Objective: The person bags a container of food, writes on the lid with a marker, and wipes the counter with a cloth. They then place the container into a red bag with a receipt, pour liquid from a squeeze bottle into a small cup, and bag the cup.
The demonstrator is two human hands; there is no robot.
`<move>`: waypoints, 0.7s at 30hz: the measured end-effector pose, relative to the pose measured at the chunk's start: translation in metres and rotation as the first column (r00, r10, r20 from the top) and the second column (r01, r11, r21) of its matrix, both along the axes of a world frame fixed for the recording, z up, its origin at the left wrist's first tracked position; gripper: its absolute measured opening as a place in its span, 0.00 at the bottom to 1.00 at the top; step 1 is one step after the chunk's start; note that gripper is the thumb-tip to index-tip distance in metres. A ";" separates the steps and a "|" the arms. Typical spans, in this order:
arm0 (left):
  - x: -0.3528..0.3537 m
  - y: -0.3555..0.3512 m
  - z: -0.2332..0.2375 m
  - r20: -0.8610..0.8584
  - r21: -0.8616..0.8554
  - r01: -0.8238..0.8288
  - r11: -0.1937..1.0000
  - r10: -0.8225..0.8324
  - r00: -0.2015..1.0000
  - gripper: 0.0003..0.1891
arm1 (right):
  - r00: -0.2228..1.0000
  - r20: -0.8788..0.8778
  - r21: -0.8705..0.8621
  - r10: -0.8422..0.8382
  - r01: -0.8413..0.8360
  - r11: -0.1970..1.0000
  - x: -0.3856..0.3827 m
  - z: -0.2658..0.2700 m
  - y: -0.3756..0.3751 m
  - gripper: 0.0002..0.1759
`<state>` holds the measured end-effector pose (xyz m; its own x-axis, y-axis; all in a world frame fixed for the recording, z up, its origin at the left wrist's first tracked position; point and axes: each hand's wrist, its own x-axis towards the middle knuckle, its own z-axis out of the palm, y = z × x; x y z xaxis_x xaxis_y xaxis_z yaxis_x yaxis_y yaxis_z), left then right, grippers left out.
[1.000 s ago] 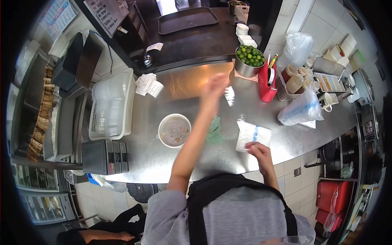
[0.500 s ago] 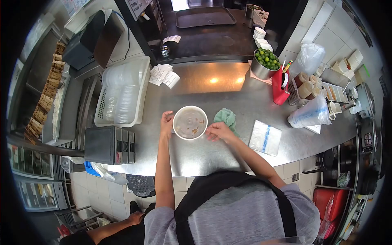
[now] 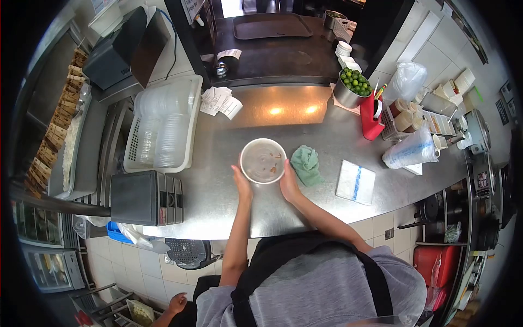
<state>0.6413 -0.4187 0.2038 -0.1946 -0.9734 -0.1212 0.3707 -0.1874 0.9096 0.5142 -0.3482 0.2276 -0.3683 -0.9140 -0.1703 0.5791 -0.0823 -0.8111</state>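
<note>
A round white takeout bowl [image 3: 263,161] with a see-through lid is between my hands over the steel counter [image 3: 261,210]. Small brown pieces show through the lid. My left hand [image 3: 242,184] holds the bowl's lower left side, its fingers partly hidden behind the wall. On the opposite side, my right hand [image 3: 289,181] grips the bowl, fingers along the wall below the rim. Just right of that hand lies a crumpled green cloth [image 3: 306,165]. Farther right is a flat white packet [image 3: 356,182] with a blue stripe.
A white basket [image 3: 192,117] of clear plastic lids and a dark drawer box [image 3: 136,197] stand left. Paper receipts [image 3: 220,102] lie at the back. Limes in a metal pot [image 3: 348,98], a red holder [image 3: 370,120] and wrapped cups [image 3: 408,151] are right. Another person's hand [image 3: 177,302] shows lower left.
The bowl has moved slightly right and away from me. My left hand has come round to its lower left side, and my right hand now lies along its right wall.
</note>
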 end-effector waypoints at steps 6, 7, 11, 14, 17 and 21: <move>0.003 0.053 0.063 -0.253 -0.112 0.041 0.993 -0.069 0.965 0.29 | 0.975 0.216 -0.012 0.048 -0.046 0.999 0.001 0.029 0.006 0.28; 0.006 0.059 0.066 -0.297 -0.060 0.070 0.996 -0.085 0.951 0.28 | 0.987 0.156 0.042 0.049 -0.056 0.998 0.003 0.042 0.008 0.26; 0.023 0.079 0.053 -0.026 0.070 0.045 0.997 -0.043 0.999 0.30 | 0.966 0.135 0.159 0.221 -0.241 0.957 -0.002 0.033 -0.007 0.28; 0.040 0.097 0.041 0.251 0.042 0.047 0.998 -0.056 0.966 0.31 | 0.892 0.131 0.221 0.433 -0.452 0.864 -0.011 0.049 -0.010 0.32; 0.060 0.096 0.017 0.589 -0.004 0.138 0.990 -0.110 0.801 0.32 | 0.690 -0.531 0.312 0.492 -0.382 0.870 -0.022 0.027 -0.016 0.38; 0.072 0.097 0.043 0.784 -0.136 0.047 0.990 0.078 0.616 0.35 | 0.381 -0.905 0.069 0.191 -0.310 0.948 -0.061 0.042 -0.027 0.42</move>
